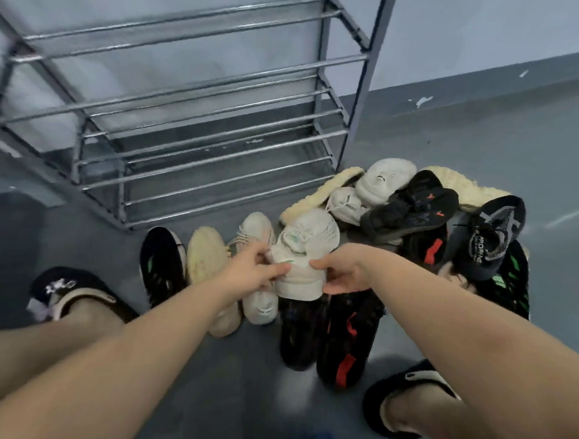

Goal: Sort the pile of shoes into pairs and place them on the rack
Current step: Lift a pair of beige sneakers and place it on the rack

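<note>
A white sneaker with green marks (305, 253) is held up at the middle of the view. My left hand (251, 272) grips its left side and my right hand (344, 271) grips its right side at the heel. Below it two black shoes with red stripes (346, 338) lie side by side on the floor. To the left lie a cream sneaker (205, 257), a white striped sneaker (259, 234) and a black shoe with green marks (162, 263). A pile of white, cream and black shoes (411, 204) sits at the right. The metal shoe rack (199, 116) stands behind, its bars bare.
My feet in dark slippers stand at the left (69, 292) and the right (406, 400). The grey floor (484, 145) runs to a pale wall at the back. A dark knit sneaker with white lettering (489, 238) and a black-green shoe (511, 285) lie at the pile's right edge.
</note>
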